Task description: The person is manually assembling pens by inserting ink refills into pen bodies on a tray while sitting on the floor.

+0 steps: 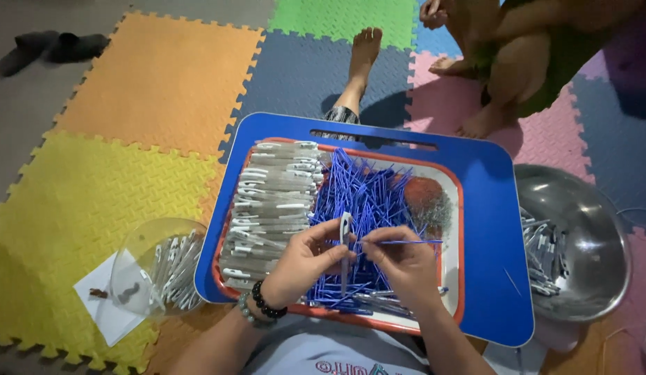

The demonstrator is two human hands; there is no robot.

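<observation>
A floor of bright foam mats is seen, with dark slippers at the far left and a clear bowl of grey pen barrels beside a blue lap tray. Over the tray, a grey barrel is pinched upright in the left hand, and a thin blue refill is held level at it by the right hand, above heaped blue refills. A steel bowl is set at the right, and another person's bare feet are seen beyond.

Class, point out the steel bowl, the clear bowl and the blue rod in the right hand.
Steel bowl [601,229]: head view, bare inner wall.
Clear bowl [139,243]: head view, upper rim.
Blue rod [406,242]: head view, mid-shaft.
</observation>
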